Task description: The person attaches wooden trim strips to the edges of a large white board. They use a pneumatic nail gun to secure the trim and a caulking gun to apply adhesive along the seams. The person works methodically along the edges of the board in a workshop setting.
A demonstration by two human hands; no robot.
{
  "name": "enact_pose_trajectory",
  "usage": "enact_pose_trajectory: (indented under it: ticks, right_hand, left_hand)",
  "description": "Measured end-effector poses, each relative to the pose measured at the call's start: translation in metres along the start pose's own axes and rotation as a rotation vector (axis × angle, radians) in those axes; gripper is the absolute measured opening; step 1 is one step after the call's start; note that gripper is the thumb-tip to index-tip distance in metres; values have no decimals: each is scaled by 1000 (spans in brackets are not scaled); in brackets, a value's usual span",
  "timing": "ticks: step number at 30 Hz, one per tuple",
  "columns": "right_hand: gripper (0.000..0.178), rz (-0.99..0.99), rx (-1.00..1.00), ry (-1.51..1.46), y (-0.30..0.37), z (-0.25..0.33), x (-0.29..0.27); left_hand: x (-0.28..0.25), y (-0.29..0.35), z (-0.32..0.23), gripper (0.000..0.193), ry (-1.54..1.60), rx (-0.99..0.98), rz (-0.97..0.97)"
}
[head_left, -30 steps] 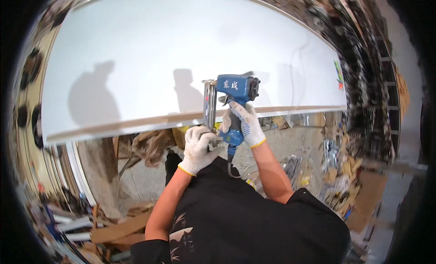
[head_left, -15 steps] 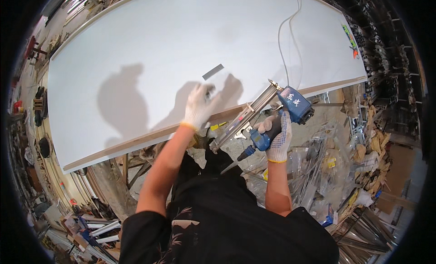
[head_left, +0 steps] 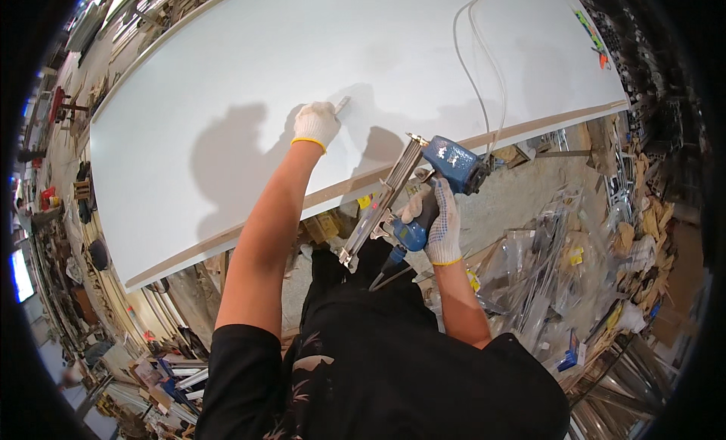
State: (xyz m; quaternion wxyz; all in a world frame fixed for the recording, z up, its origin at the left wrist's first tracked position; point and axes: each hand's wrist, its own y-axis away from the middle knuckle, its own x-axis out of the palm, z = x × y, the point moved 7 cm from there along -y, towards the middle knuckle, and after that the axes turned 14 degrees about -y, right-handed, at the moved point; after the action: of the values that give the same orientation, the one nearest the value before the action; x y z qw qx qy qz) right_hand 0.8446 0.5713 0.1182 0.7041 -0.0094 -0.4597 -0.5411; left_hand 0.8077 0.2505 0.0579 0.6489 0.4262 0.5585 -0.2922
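Observation:
On the white panel [head_left: 423,69], my left hand [head_left: 316,125] in a white knit glove is closed around one end of a short grey strip [head_left: 342,105]. It looks like a strip of collated nails; the rest is hidden by the fingers. My right hand [head_left: 443,230], gloved with blue dots on the palm side, grips the black handle of a blue nail gun [head_left: 456,163]. The gun is tilted over the panel's near edge, its long metal magazine [head_left: 382,202] slanting down toward my body. A hose joins the handle's lower end.
Wooden battens [head_left: 333,190] edge the panel. A pale hose [head_left: 484,62] loops across its right part. At its far right corner lie a green tool and an orange-handled tool [head_left: 603,60]. Clear plastic wrap [head_left: 529,289] and scraps litter the floor at right; long strips [head_left: 140,304] lean at left.
The strip, which lay on the panel, is now in my left hand, which moved forward and slightly left. The nail gun has shifted left in the view with my right hand.

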Motion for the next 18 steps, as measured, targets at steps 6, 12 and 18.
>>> enact_pose_trajectory:
  ticks: [6,12,18]
  right_hand:
    - [47,-36,17,-54,-9,-5,-11]
    - [50,16,68,-89,8,0,21]
    - [54,24,88,-5,11,-8,24]
  left_hand:
    - [-37,68,-29,38,678,-12,102]
    - [-50,133,-66,40,820,70,110]
    - [-52,145,-56,32,677,94,107]
